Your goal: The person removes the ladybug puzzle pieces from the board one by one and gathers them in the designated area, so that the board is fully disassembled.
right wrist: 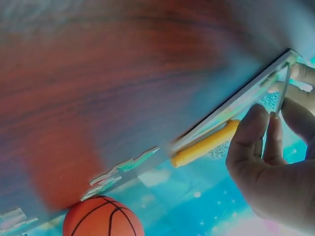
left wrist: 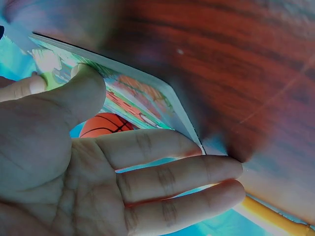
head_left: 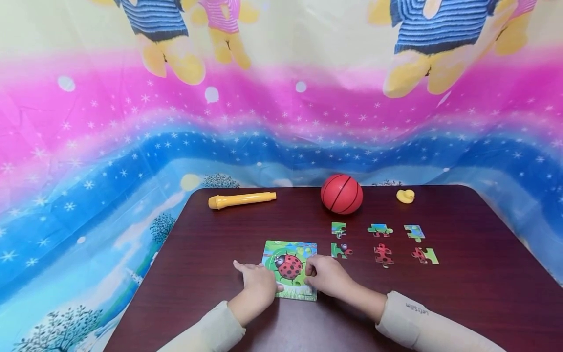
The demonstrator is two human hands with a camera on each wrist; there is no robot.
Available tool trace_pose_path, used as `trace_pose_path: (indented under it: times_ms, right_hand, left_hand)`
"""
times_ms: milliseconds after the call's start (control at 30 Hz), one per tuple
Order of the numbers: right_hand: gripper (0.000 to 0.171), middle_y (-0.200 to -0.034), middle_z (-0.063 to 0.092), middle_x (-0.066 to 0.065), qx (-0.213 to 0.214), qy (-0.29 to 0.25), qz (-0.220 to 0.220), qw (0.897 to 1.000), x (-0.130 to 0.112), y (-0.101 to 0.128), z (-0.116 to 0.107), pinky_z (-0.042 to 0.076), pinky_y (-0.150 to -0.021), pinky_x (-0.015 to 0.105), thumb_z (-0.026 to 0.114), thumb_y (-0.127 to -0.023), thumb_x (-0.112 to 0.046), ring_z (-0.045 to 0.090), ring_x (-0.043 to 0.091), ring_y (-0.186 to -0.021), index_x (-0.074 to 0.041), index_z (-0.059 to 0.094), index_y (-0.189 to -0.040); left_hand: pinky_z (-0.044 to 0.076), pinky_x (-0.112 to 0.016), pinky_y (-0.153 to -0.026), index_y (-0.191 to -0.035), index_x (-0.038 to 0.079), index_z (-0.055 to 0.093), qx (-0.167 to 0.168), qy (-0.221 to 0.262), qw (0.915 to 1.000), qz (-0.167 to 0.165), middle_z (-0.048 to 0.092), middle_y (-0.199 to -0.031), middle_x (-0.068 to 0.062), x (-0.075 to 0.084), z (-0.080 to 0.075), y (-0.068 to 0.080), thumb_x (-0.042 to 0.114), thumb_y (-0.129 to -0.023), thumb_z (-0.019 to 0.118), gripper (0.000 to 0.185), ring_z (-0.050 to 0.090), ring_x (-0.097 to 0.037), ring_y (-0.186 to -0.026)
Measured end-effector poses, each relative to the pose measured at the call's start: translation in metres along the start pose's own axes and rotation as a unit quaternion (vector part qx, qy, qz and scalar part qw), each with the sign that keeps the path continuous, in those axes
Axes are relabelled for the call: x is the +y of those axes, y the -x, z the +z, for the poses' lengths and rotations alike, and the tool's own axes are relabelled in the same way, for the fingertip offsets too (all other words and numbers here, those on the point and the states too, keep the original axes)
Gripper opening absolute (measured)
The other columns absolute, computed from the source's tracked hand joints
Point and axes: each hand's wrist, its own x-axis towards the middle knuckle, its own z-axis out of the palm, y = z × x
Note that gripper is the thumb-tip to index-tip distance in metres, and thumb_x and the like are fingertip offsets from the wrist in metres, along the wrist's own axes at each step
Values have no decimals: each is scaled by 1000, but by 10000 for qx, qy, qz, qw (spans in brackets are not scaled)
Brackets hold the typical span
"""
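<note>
A square ladybug jigsaw board (head_left: pixel 288 266) lies on the dark wood table between the two hands. My left hand (head_left: pixel 258 286) rests at the board's left edge. In the left wrist view its thumb (left wrist: pixel 88 91) presses on the picture while the other fingers (left wrist: pixel 167 179) stretch out straight past the rim. At the board's right side is my right hand (head_left: pixel 327 274), its fingers curled in. The right wrist view shows its fingertips pinching a thin flat puzzle piece (right wrist: pixel 284 91), tilted up over the board (right wrist: pixel 236 101); in the head view the hand hides this piece.
Several loose puzzle pieces (head_left: pixel 383 254) lie in two rows to the right of the board. Along the table's back edge are a yellow toy microphone (head_left: pixel 242 199), a red basketball (head_left: pixel 341 194) and a yellow rubber duck (head_left: pixel 405 196). A printed curtain (head_left: pixel 281 112) hangs behind.
</note>
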Motion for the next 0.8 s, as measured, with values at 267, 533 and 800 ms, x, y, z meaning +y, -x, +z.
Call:
trace_pose_path:
  times_ms: [267, 533, 800]
  right_hand:
    - [12, -62, 59, -3, -595, -1608, 580, 9835, 5, -4, -19, 48, -51, 29, 74, -76, -9, 55, 11, -54, -11, 63, -72]
    - [13, -75, 67, 11, -684, -2986, 1012, 9465, 28, 14, -55, 56, -62, 39, 72, -80, -7, 65, 23, -65, 4, 67, -86]
    - [24, -84, 68, 11, -535, -2956, 1725, 9381, 77, 57, -96, 57, -68, 40, 71, -83, -10, 67, 22, -72, 9, 65, -97]
  left_hand:
    - [25, -63, -103, -117, 18, 69, 82, -363, 9990, 228, 63, -124, 0, 1, -2, -2, 75, -75, 47, 74, 54, -33, -119]
    - [21, -61, -107, -115, 20, 70, -38, -412, 9987, 282, 63, -124, 1, 2, -5, -2, 73, -78, 47, 69, 55, -28, -118]
    - [17, -60, -109, -113, 22, 71, -169, -742, 9961, 440, 64, -122, 2, 0, -4, -4, 73, -79, 44, 67, 54, -22, -120]
